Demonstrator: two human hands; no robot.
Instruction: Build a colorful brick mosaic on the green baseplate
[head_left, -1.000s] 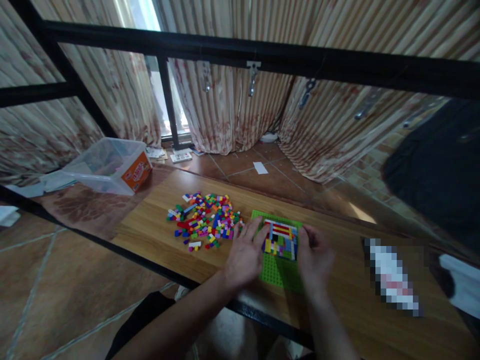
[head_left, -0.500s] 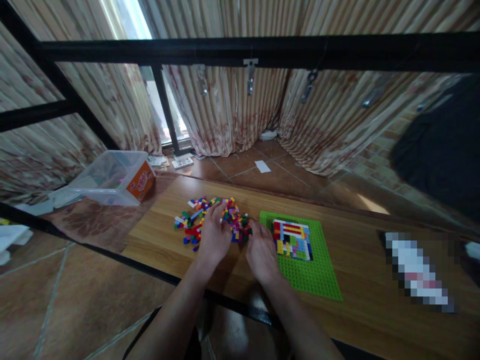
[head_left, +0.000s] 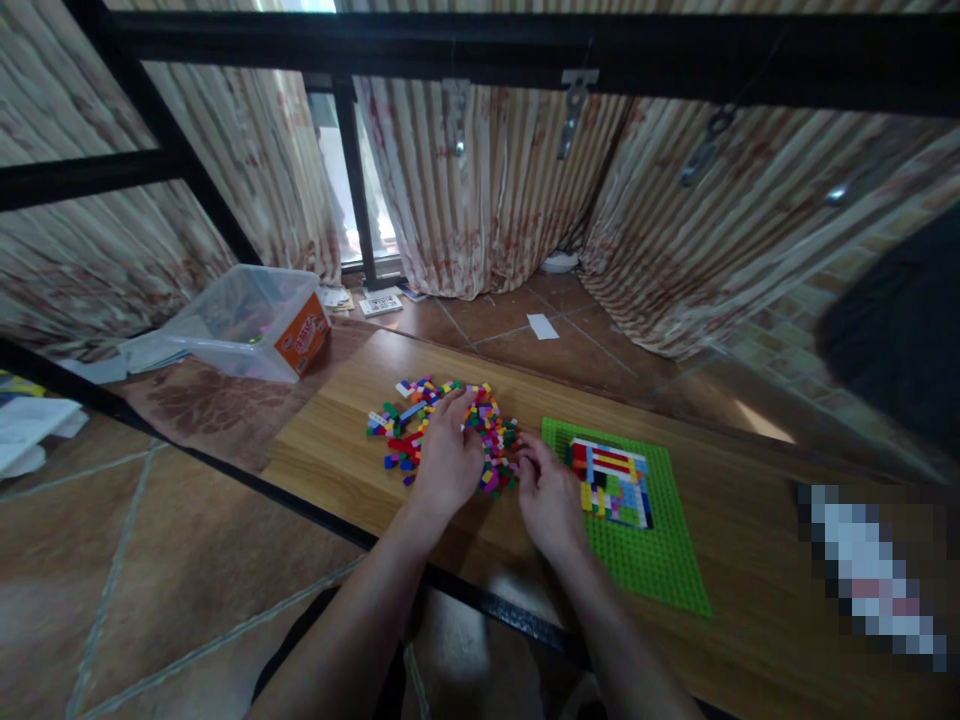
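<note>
A pile of small, many-coloured toy bricks (head_left: 495, 420) is spread over the wooden board. Across the middle of it lies my left hand (head_left: 451, 455), its fingers stretched forward and touching the bricks. My right hand (head_left: 551, 500) is at the pile's right edge with thumb and fingers curled together; whatever is between the fingertips is too small to make out. Just right of that hand lies a green baseplate (head_left: 656, 570). A flat patchwork of joined bricks (head_left: 611, 482) in red, yellow, white, blue and black covers its upper left part.
A clear plastic box (head_left: 247, 325) with an orange label stands beyond the board's left end. A black metal bar (head_left: 480, 600) runs along the near edge. To the right lies a pixelated object (head_left: 870, 570). Striped curtains (head_left: 487, 190) hang behind.
The view has shifted, so everything sits farther right. My right hand has drawn slightly back from the bricks, its fingers now curled together. My left hand stays on the pile.
</note>
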